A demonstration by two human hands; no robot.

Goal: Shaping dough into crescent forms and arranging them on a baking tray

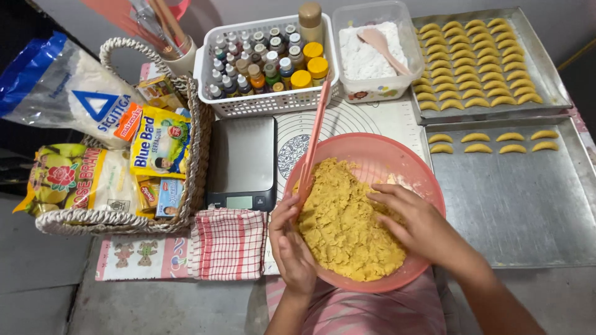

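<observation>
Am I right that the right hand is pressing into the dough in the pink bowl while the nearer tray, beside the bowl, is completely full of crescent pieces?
Not quite. The head view shows the right hand on the dough in the pink bowl, but the nearer tray holds only a few crescent pieces along its far edge.

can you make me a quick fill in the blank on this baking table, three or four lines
1. Both hands rest on yellow crumbly dough inside a round ____ plastic bowl.
2. The left hand touches a long pink ____.
3. The flat grey digital kitchen scale sits to the ____ of the bowl.
4. The near metal baking tray holds ____ crescent-shaped pieces; the right hand is nearest it.

Missing words: pink; spatula; left; six
</observation>
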